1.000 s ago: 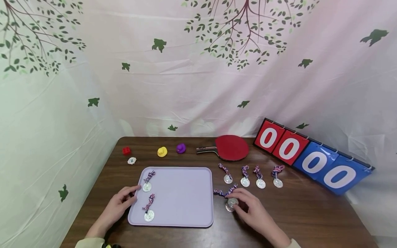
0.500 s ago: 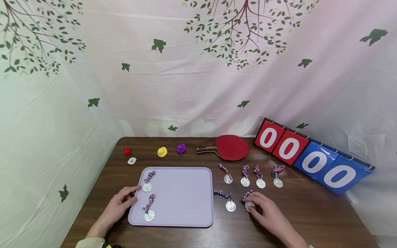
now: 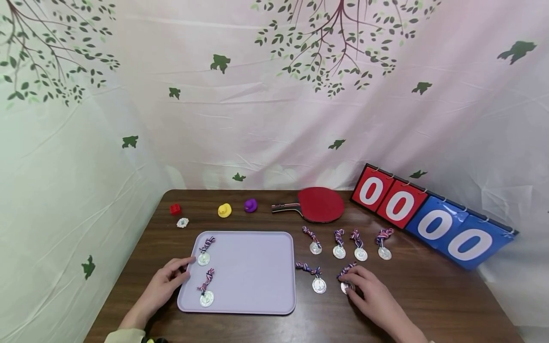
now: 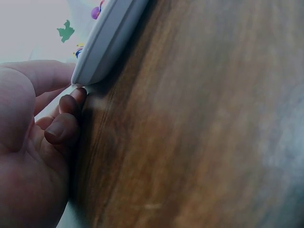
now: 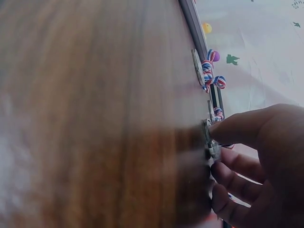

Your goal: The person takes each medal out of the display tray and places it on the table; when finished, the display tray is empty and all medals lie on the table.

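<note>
My right hand pinches a silver medal with a knotted red, white and blue ribbon, low at the table right of the tray. In the right wrist view the medal stands edge-on at the thumb and fingertips. Left of it lies another silver medal, its ribbon reaching towards the tray. My left hand rests at the left rim of the pale lilac tray, fingers loosely bent. Two medals lie along the tray's left side, an upper medal and a lower medal.
Several medals lie in a row behind my right hand, among them a medal at the far right. A red table tennis bat, a flip scoreboard, a purple duck, a yellow duck and a red toy brick stand farther back.
My right hand has moved right with one medal, away from the medal it overlapped, which now lies uncovered. In the last half second it shifted slightly farther right. My left hand stayed put.
</note>
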`<state>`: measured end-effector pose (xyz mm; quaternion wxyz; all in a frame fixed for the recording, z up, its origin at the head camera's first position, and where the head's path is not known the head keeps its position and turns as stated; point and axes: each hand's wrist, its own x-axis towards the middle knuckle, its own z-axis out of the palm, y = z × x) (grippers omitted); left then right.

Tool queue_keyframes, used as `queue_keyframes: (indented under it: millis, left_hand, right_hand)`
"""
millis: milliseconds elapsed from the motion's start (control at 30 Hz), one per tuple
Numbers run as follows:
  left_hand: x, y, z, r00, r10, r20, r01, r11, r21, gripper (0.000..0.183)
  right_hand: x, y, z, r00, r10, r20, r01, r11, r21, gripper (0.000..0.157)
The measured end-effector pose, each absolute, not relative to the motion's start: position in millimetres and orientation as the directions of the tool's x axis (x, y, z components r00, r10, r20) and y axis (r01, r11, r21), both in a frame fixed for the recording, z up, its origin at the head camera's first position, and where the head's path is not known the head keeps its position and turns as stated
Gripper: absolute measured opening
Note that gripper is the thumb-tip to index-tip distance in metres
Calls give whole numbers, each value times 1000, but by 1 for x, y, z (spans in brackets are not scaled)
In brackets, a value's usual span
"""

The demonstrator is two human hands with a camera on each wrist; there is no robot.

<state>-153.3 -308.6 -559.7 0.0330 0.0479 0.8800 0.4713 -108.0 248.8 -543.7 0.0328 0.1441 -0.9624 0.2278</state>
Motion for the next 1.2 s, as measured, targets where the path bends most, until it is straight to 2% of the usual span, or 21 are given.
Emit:
queue_keyframes:
  millis: [233, 400, 500, 733, 833, 1200]
  left_hand:
    - [-151, -306, -551, -993, 114, -42, 27, 542, 840, 34]
    - [-144, -296, -531, -994, 102, -46, 19, 553, 833, 34]
    - [-143, -294, -527, -994, 103, -41, 23, 554, 832, 33]
    - [-144, -295, -529, -993, 114, -24, 41, 541, 840, 33]
    - [-145, -296, -531, -993, 115, -34, 34, 538, 842, 34]
    - [-153, -312, -562, -992, 123, -9, 59, 543, 838, 34]
  right_hand:
    - [-113, 246, -538, -959, -245, 141, -283, 848, -448, 25]
    - [-117, 232, -533, -939, -271, 213, -341, 815, -468, 21]
    - [-121, 218, -532, -896, -330, 296, -437, 770, -465, 20]
    - [-130, 176, -531, -743, -490, 456, -664, 626, -408, 20]
    - [-132, 155, -529, -699, -539, 470, -712, 584, -389, 19]
    - [-130, 78, -526, -611, -683, 399, -790, 498, -357, 21]
